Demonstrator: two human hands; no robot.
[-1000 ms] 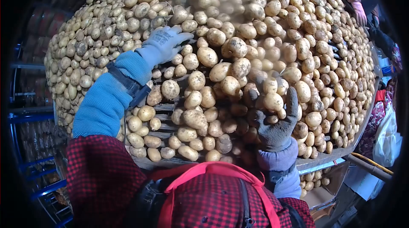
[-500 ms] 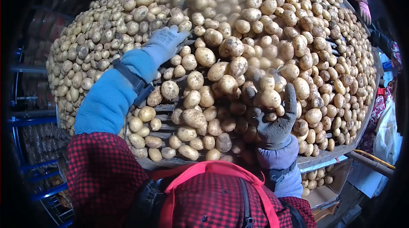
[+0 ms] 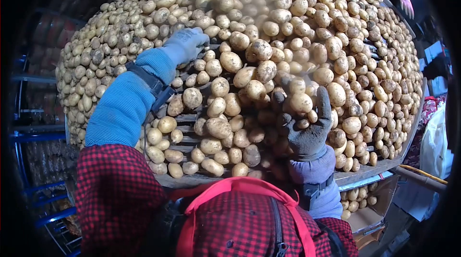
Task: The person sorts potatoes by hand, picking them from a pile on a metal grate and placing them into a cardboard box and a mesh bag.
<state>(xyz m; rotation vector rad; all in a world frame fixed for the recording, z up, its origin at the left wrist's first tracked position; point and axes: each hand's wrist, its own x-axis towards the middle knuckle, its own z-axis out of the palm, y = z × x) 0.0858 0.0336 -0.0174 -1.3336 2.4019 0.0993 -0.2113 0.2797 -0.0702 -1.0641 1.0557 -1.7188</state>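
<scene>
My left hand [image 3: 185,46], in a light blue-grey glove, reaches onto the potato heap. Its fingers are bent down and bunched together among small potatoes [image 3: 213,68]; whatever lies under them is hidden. Nearer to my body, my right hand [image 3: 307,137] wears a dark grey, dirty glove. It is cupped, with digits bent up on both sides of a few potatoes [image 3: 301,103], the smallest close to the palm. Soil marks many of the potatoes.
Potatoes cover a broad slatted table [image 3: 185,149] with a raised front edge. Below its right side, a cardboard box [image 3: 367,218] holds more potatoes. Another person's gloved hand [image 3: 406,5] shows at upper right. White plastic bags [image 3: 433,137] hang at right; blue metal racks [image 3: 36,137] stand at left.
My left hand's fingers have drawn in and bent down. My right hand has shifted slightly, still cupped around the potatoes. The view has moved a little.
</scene>
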